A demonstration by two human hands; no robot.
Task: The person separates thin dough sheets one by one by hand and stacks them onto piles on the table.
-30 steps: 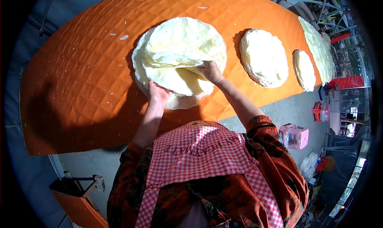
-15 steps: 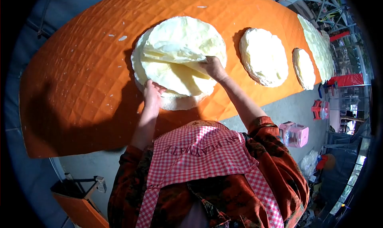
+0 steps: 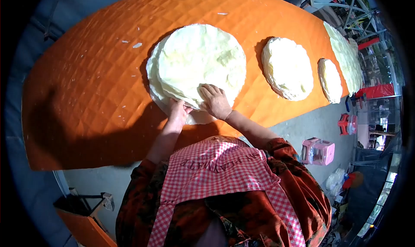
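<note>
The left hand [image 3: 177, 111], fingers bent, sits just beside the right hand [image 3: 215, 102], which lies palm down with fingers together, forearms [image 3: 163, 142] angled inward

From my end I make out a pink-and-white gingham apron [image 3: 216, 178], its bib printed with dark, curved lettering that includes the word "PLAYMATE", and checked shoulder straps [image 3: 285, 206] of the same cloth. Under it I see a loose, slightly shiny rust-red top [image 3: 259, 216] with blotchy black patterning, its full, rumpled sleeves [image 3: 298, 178] stopping short of the wrists. Both the left hand [image 3: 177, 112] and the right hand [image 3: 215, 101] are bare.
</note>
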